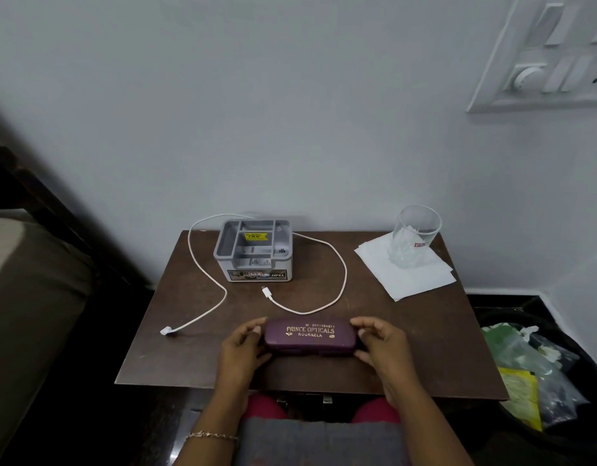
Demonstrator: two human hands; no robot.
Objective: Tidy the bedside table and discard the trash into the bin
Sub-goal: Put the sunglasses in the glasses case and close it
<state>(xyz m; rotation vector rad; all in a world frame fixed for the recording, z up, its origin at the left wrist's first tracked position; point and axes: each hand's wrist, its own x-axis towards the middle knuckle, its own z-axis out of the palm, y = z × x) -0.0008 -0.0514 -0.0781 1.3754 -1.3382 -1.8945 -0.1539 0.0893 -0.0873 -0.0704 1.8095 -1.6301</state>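
A maroon spectacle case (pixel 309 336) with gold lettering lies closed near the front of the brown bedside table (pixel 424 348). My left hand (pixel 245 348) grips its left end and my right hand (pixel 379 341) grips its right end, fingers curled round it. A grey organiser box (pixel 254 249) with several compartments stands at the back middle. A white charging cable (pixel 337 290) loops around the box, one plug at the left front. A clear glass (pixel 414 235) stands on white paper napkins (pixel 411 280) at the back right.
A black bin (pixel 542 375) lined with a bag and holding wrappers and crumpled paper stands on the floor to the right of the table. A bed edge (pixel 28 280) lies to the left. The wall behind carries a switch panel (pixel 552 55) at upper right.
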